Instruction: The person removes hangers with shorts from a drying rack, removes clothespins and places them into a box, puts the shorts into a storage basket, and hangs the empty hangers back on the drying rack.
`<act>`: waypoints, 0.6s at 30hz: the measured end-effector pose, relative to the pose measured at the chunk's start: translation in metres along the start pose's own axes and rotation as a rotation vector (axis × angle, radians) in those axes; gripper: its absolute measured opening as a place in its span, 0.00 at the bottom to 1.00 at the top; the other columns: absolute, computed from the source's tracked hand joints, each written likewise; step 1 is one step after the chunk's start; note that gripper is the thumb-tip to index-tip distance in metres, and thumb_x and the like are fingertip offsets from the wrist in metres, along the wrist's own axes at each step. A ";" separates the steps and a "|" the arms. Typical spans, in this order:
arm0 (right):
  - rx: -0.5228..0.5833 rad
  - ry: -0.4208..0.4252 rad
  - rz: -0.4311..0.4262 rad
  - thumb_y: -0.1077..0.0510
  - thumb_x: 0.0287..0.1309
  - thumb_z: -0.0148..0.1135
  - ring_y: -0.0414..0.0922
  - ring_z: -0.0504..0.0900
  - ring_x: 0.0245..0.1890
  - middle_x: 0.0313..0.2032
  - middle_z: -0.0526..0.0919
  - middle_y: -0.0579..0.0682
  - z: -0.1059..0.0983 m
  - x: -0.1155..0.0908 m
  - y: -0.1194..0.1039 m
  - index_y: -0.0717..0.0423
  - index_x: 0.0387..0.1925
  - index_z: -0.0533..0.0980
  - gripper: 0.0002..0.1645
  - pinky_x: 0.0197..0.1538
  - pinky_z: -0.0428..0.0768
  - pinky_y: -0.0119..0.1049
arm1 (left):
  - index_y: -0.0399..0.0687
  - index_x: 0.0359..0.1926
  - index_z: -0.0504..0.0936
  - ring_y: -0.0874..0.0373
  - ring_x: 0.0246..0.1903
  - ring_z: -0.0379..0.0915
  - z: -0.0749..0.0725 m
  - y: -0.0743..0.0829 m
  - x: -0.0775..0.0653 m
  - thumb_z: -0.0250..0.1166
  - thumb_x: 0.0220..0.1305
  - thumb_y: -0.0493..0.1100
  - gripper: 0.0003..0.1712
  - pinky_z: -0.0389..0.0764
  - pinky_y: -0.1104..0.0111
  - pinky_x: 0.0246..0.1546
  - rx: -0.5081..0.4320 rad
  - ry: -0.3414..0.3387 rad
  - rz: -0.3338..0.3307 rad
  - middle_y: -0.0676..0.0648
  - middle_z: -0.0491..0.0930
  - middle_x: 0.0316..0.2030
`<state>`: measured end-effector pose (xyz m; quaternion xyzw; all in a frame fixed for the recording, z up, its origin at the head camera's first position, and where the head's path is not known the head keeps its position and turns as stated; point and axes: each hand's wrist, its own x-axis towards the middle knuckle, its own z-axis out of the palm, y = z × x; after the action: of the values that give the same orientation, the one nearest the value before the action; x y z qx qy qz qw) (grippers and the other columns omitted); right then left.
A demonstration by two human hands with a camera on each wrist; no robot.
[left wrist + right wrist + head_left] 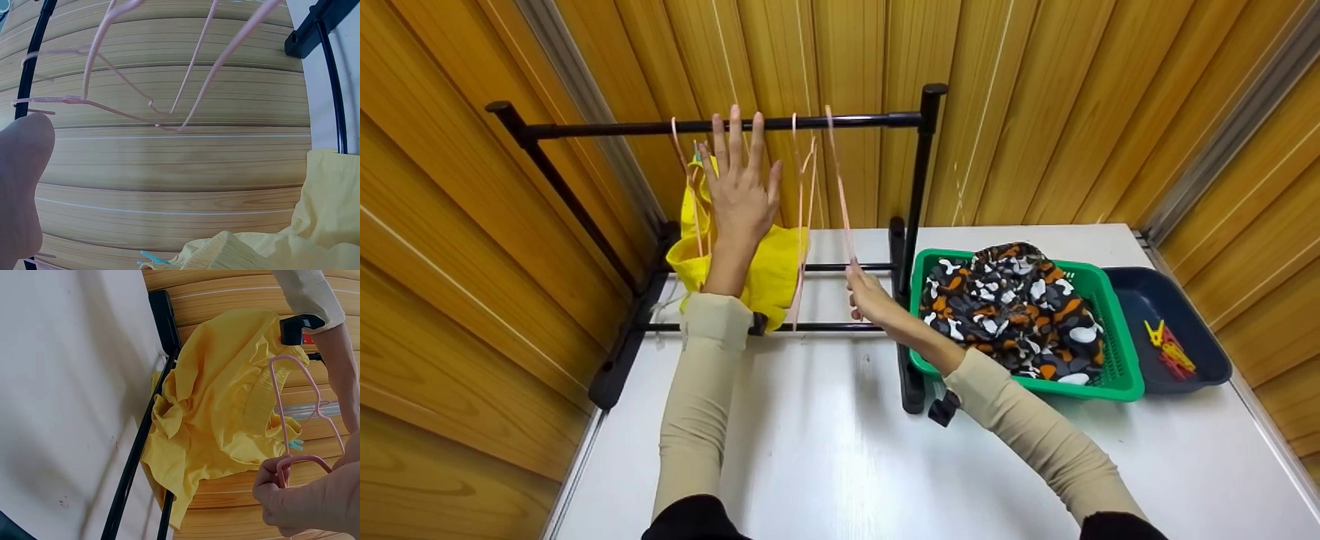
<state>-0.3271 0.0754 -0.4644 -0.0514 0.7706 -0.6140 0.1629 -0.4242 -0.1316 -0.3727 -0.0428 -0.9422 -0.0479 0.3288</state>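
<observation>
My left hand (741,195) reaches up with straight, spread fingers over the black rail (870,120) of a small clothes rack. Behind that hand hangs a yellow garment (776,259) on a pink hanger; its gathered waistband and a light blue clip (295,445) show in the right wrist view. My right hand (876,298) grips the lower end of another pink clothes hanger (841,187), whose hook is at the rail. Between my hands a bare pink hanger (799,225) hangs. In the right wrist view, curled fingers (270,481) hold the hanger.
Right of the rack, a green basket (1121,352) holds a camouflage-patterned cloth (1012,315). Beside it stands a dark blue tray (1129,289) with red and yellow clothespins (1174,352). The rack's post (919,195) rises left of the basket. Wood-patterned walls enclose the white table (825,450).
</observation>
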 end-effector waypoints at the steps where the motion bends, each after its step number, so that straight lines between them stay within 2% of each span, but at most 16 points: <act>1: -0.006 -0.019 -0.006 0.47 0.82 0.30 0.40 0.63 0.29 0.41 0.63 0.52 0.001 0.001 -0.001 0.66 0.75 0.56 0.34 0.28 0.69 0.25 | 0.63 0.83 0.38 0.44 0.82 0.29 0.000 0.000 0.000 0.30 0.80 0.66 0.37 0.35 0.41 0.79 0.008 -0.001 0.000 0.46 0.36 0.83; 6: -0.032 -0.130 -0.007 0.50 0.82 0.30 0.40 0.66 0.33 0.52 0.67 0.56 0.003 0.002 -0.002 0.61 0.81 0.41 0.35 0.29 0.72 0.26 | 0.63 0.83 0.38 0.44 0.82 0.30 0.002 0.002 0.000 0.29 0.79 0.66 0.38 0.37 0.41 0.79 0.009 -0.007 -0.001 0.46 0.36 0.83; 8: -0.054 -0.147 -0.028 0.49 0.83 0.29 0.40 0.70 0.32 0.52 0.70 0.61 0.003 0.003 0.000 0.64 0.80 0.47 0.35 0.30 0.74 0.27 | 0.63 0.83 0.38 0.44 0.82 0.29 0.003 0.003 0.001 0.29 0.80 0.66 0.38 0.36 0.41 0.79 -0.004 -0.007 0.001 0.46 0.36 0.83; 9: -0.066 -0.161 -0.038 0.49 0.83 0.29 0.41 0.72 0.32 0.52 0.71 0.64 0.002 0.003 0.001 0.63 0.80 0.47 0.35 0.32 0.75 0.28 | 0.63 0.83 0.38 0.44 0.82 0.29 0.003 0.004 0.002 0.30 0.80 0.66 0.38 0.35 0.41 0.79 -0.009 -0.008 0.001 0.46 0.36 0.83; 11: -0.104 -0.189 -0.058 0.49 0.83 0.29 0.41 0.75 0.38 0.60 0.70 0.68 -0.002 0.001 0.003 0.62 0.80 0.46 0.35 0.39 0.79 0.30 | 0.63 0.83 0.37 0.44 0.82 0.29 0.004 0.005 0.003 0.31 0.80 0.65 0.38 0.35 0.41 0.79 -0.010 -0.013 0.001 0.46 0.35 0.83; 13: -0.140 -0.223 -0.068 0.48 0.83 0.29 0.43 0.76 0.45 0.69 0.65 0.69 -0.007 -0.003 0.006 0.58 0.81 0.45 0.35 0.47 0.80 0.34 | 0.64 0.83 0.37 0.44 0.82 0.28 0.005 0.006 0.003 0.33 0.80 0.65 0.38 0.35 0.40 0.79 -0.009 -0.019 -0.001 0.47 0.35 0.83; 14: -0.161 -0.243 -0.074 0.49 0.83 0.29 0.45 0.75 0.48 0.71 0.62 0.69 -0.010 -0.007 0.007 0.55 0.82 0.40 0.35 0.51 0.80 0.37 | 0.64 0.83 0.36 0.45 0.83 0.28 0.005 0.007 0.003 0.33 0.80 0.65 0.38 0.35 0.40 0.79 -0.004 -0.023 -0.003 0.47 0.34 0.83; 16: -0.203 -0.262 -0.090 0.49 0.83 0.30 0.46 0.73 0.53 0.70 0.63 0.66 -0.017 -0.014 0.009 0.53 0.82 0.40 0.35 0.57 0.80 0.41 | 0.64 0.83 0.35 0.45 0.83 0.28 0.005 0.007 0.003 0.34 0.80 0.65 0.38 0.35 0.40 0.79 -0.006 -0.030 -0.002 0.47 0.34 0.83; 18: -0.245 -0.284 -0.118 0.50 0.83 0.32 0.46 0.73 0.51 0.60 0.69 0.64 -0.025 -0.021 0.011 0.53 0.82 0.41 0.35 0.59 0.80 0.43 | 0.64 0.83 0.35 0.45 0.83 0.27 0.005 0.006 0.004 0.35 0.80 0.65 0.38 0.34 0.40 0.79 -0.018 -0.032 0.003 0.47 0.33 0.83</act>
<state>-0.3140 0.1073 -0.4666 -0.2021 0.8045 -0.5107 0.2261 -0.4300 -0.1246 -0.3736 -0.0480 -0.9469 -0.0550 0.3131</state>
